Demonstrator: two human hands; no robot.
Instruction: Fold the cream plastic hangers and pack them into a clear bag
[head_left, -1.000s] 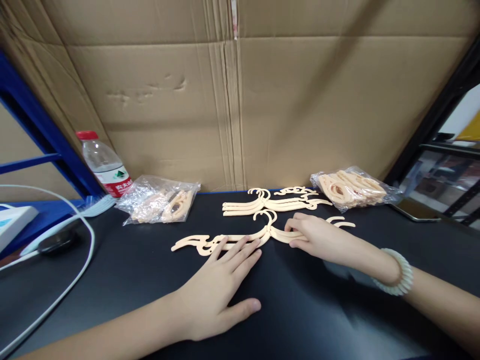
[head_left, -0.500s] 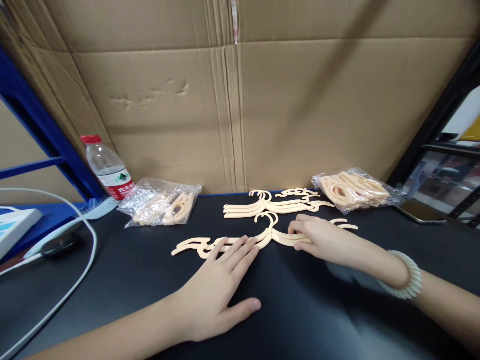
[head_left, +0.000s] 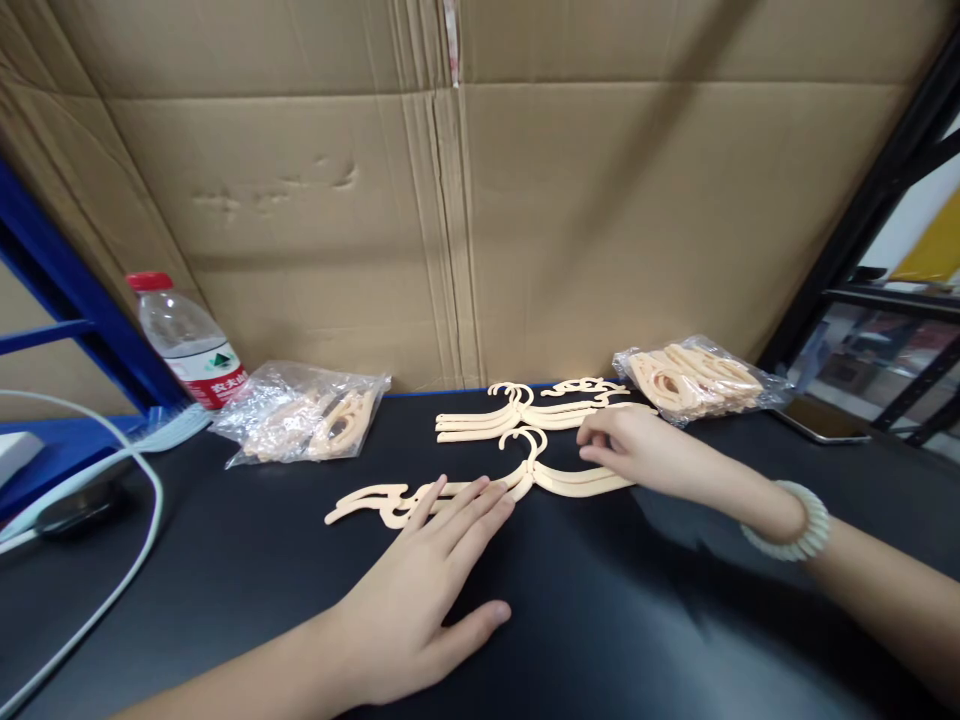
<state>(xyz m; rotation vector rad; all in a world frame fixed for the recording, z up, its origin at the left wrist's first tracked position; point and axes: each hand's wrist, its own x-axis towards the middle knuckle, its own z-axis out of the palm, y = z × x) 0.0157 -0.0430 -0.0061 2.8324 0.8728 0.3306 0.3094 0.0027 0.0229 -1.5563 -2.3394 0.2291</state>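
Note:
A pair of folding cream plastic hangers (head_left: 574, 483) lies on the black tabletop (head_left: 525, 620), hooks toward the back. My left hand (head_left: 424, 590) rests flat across their left arms, fingers spread and thumb out to the side. Just above their right arms is my right hand (head_left: 637, 448), its fingers curled in and nothing seen sticking out of them. It wears a pale beaded bracelet and covers the right end of the hangers. Behind this pair lie several more hangers (head_left: 476, 430) side by side, partly hidden by my right hand.
Clear bags of hanger parts lie at the back left (head_left: 300, 415) and back right (head_left: 694, 380). Loose hooked pieces (head_left: 585, 386) sit between them. A water bottle (head_left: 187, 340), a white cable (head_left: 154, 520) and a phone (head_left: 825, 420) flank the area. Cardboard (head_left: 322, 230) stands behind.
My right hand has come up off the right arms of the front hangers and moved slightly toward the back. My left hand stays on the hangers. The view has shifted a little.

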